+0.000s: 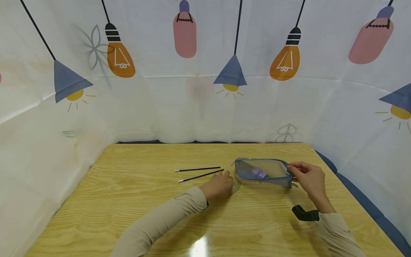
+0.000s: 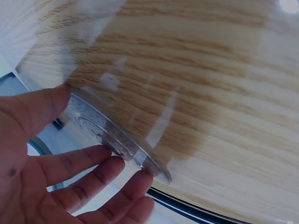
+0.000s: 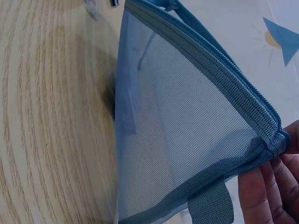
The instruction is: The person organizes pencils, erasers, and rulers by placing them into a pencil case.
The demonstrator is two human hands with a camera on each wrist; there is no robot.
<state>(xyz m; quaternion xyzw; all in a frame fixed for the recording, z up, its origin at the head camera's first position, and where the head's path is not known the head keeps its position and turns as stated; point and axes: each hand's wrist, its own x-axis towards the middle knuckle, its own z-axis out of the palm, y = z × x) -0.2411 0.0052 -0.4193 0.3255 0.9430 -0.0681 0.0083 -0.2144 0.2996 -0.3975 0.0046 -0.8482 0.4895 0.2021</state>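
My left hand (image 1: 218,185) holds a clear plastic protractor (image 1: 236,186) by its edges, low over the wooden table. In the left wrist view the thumb is on one end of the protractor (image 2: 117,133), and the fingertips meet its other side. On the right, my right hand (image 1: 307,178) pinches the end corner of a blue-edged mesh zipper pouch (image 1: 277,168). The pouch's zipper side gapes, and small purple blocks (image 1: 259,173) show inside it. Close up in the right wrist view, thumb and fingers grip the zipper end (image 3: 275,142) above a fabric tab (image 3: 212,203).
Two dark pencils, one farther back (image 1: 197,169) and one nearer (image 1: 200,176), lie on the table (image 1: 135,200) left of the pouch. A white curtain (image 1: 199,107) printed with lamps hangs behind the table and at both sides.
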